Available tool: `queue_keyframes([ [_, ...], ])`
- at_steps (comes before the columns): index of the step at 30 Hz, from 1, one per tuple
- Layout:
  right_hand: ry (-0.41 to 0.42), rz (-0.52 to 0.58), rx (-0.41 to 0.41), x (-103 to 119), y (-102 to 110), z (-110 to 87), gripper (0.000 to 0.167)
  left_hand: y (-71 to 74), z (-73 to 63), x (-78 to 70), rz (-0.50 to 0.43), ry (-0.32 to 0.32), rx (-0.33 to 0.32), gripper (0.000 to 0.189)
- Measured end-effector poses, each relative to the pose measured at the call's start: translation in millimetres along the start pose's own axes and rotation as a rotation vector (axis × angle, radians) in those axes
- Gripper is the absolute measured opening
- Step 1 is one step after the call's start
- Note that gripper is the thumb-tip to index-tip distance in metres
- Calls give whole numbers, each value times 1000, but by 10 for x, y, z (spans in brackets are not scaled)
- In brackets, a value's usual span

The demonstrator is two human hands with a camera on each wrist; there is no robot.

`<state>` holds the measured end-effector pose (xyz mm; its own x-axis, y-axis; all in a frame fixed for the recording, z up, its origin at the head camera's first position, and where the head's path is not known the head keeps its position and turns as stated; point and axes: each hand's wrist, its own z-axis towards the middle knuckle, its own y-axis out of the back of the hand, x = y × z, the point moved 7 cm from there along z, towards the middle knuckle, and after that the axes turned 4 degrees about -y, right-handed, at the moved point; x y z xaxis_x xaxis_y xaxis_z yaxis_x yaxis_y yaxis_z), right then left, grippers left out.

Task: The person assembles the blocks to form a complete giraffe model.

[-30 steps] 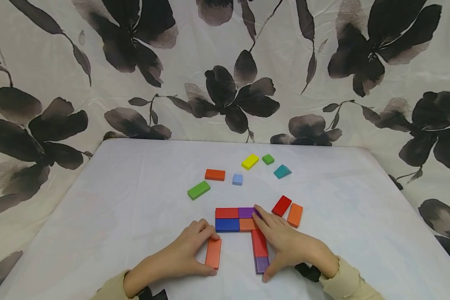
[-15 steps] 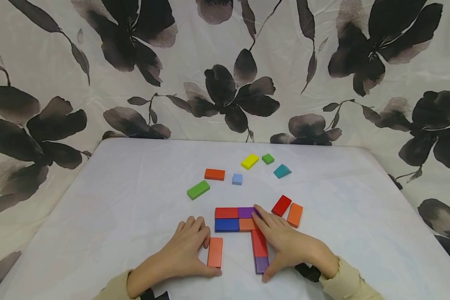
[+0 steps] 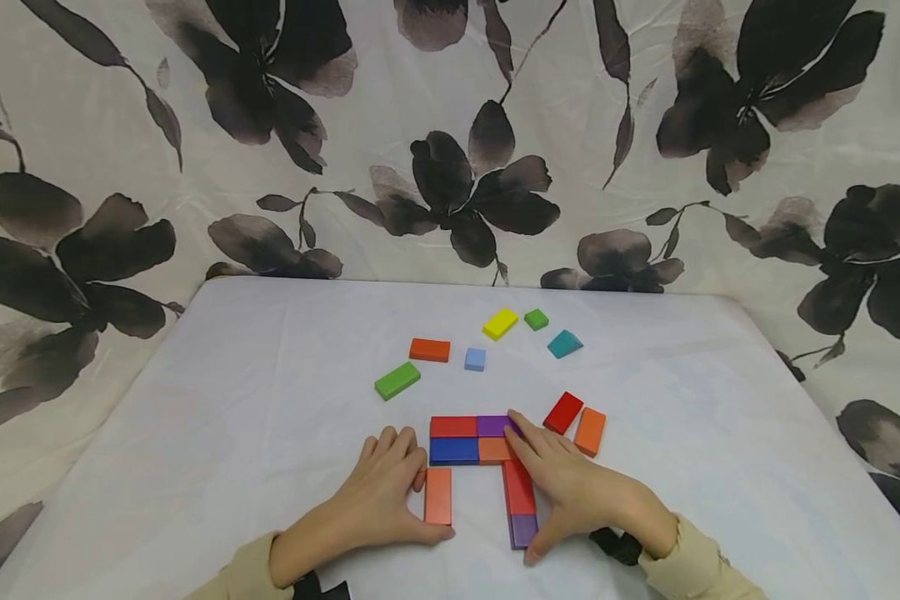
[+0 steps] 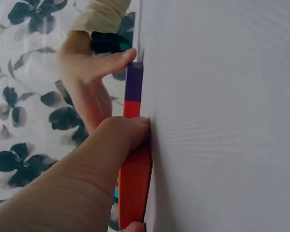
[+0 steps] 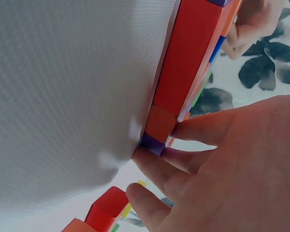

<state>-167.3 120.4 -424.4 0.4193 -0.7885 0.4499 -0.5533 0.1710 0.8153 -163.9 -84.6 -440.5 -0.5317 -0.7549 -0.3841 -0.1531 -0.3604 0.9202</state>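
In the head view my left hand (image 3: 381,492) holds a salmon-orange wooden block (image 3: 438,497), thumb at its near end and curled fingers along its left side. The block lies lengthwise just below a blue block (image 3: 453,451). A red block (image 3: 453,427) lies behind the blue one, beside a purple block (image 3: 492,426) and an orange block (image 3: 493,450). My right hand (image 3: 570,479) rests along the right side of the arrangement, fingertips on its far right corner. Its thumb touches the near end of a second purple block (image 3: 524,530), which continues a red block (image 3: 519,488) toward me.
Loose blocks lie farther back: a green block (image 3: 397,381), a red-orange block (image 3: 430,350), a light blue cube (image 3: 475,359), a yellow block (image 3: 500,323) and a teal triangular block (image 3: 565,343). A red block (image 3: 563,412) and an orange block (image 3: 589,431) lie near my right fingers.
My left hand has slid the salmon-orange block right and away from me, and it has turned straighter, up close to the blue block. My right hand has stayed in place.
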Motion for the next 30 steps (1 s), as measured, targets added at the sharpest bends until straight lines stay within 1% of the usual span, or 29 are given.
queue_keyframes([
  [4, 4, 1, -3, 0, -2, -1, 132, -11, 11, 11, -12, 8, -15, 62],
  [13, 7, -4, -11, -21, -12, 5, 132, -9, 23, 21, -30, -10, -108, 62],
  [17, 4, -2, -9, -22, -13, 7, 132, -9, 17, 28, -41, -18, -134, 63],
  [26, 4, -17, -9, -11, -8, 12, 133, -13, 18, 44, -54, -23, -145, 64],
  [30, 4, -16, -8, -8, -9, 11, 133, -25, 18, 53, -55, -16, -141, 66],
])
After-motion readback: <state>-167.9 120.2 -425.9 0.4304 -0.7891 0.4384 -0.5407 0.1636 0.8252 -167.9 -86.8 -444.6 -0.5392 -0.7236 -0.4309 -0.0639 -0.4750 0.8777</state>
